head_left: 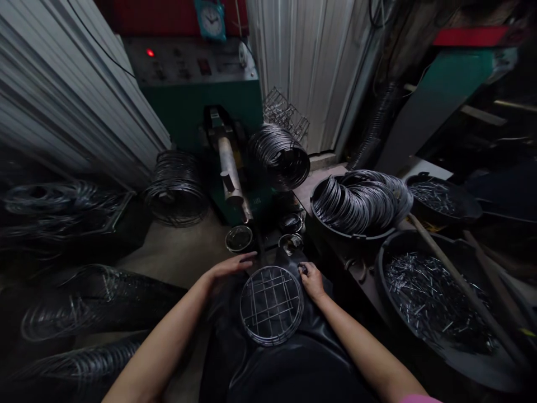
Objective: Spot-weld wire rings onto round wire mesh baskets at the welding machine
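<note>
A round wire grill rack (274, 290), its crossed bars inside a wire ring, rests on the black apron (289, 369) over my lap. Just beyond its upper left rim is my left hand (230, 267), fingers stretched out and nothing visible in them. On the rack's right side my right hand (312, 281) is closed, with a small dark thing at its fingertips that is too dim to name. In front stands a green machine (176, 106) with a pale cylindrical arm (229, 168) pointing down toward me.
Wire ring bundles (279, 157) hang by the machine, and another ring stack (176, 190) is to its left. A basin of wire rings (356, 204) and a tub of short wire pieces (438, 296) stand right. More wire coils (96, 302) lie left.
</note>
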Action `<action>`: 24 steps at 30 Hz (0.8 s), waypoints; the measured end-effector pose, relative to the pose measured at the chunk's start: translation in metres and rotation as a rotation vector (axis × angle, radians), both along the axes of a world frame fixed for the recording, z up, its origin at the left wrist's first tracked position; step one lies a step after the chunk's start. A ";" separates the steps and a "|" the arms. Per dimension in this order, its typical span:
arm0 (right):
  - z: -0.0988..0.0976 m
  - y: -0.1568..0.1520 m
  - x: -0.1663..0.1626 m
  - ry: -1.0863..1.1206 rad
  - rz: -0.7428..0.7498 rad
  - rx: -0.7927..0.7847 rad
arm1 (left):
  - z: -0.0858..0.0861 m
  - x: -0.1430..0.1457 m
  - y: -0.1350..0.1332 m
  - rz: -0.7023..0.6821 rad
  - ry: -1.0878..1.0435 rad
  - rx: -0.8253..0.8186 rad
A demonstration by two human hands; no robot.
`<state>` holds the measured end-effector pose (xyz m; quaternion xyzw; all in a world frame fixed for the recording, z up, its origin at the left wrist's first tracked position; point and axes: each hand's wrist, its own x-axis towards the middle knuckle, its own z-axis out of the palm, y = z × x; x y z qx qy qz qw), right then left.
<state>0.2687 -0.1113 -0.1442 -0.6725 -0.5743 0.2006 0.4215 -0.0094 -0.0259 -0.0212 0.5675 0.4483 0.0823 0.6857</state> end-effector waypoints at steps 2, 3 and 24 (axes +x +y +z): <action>-0.002 0.000 0.001 -0.014 -0.004 0.000 | -0.006 0.013 0.015 -0.130 0.060 -0.006; -0.003 -0.001 0.001 -0.018 -0.004 0.000 | -0.010 0.018 0.021 -0.175 0.076 -0.007; -0.002 0.002 0.001 0.007 0.001 -0.029 | -0.042 0.036 0.037 -0.403 0.061 -0.250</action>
